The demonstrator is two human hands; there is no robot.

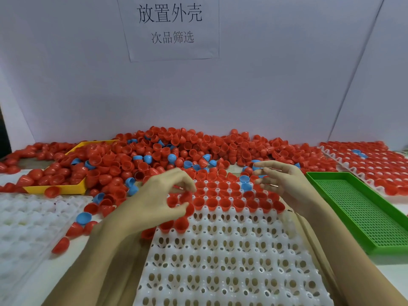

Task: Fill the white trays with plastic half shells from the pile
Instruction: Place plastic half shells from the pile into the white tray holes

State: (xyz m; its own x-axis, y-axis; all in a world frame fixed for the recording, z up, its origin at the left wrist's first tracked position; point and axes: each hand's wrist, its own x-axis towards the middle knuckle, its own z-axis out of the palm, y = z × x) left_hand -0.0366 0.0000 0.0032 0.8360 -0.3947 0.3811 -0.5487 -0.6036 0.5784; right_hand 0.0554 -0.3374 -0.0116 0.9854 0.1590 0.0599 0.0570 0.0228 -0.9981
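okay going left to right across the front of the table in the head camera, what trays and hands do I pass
Empty white tray → yellow tray heaped with red shells → left hand pinching red shells → centre white tray, partly filled → right hand → green tray → filled white tray at far right.

Both bare forearms reach forward from the lower edge of the view, roughly parallel. The left hand [164,197] is palm-down, its fingers curled toward the thumb in a pinching pose. The right hand [281,181] is turned inward, index finger and thumb extended, remaining fingers loosely curled; whether it holds anything is unclear.
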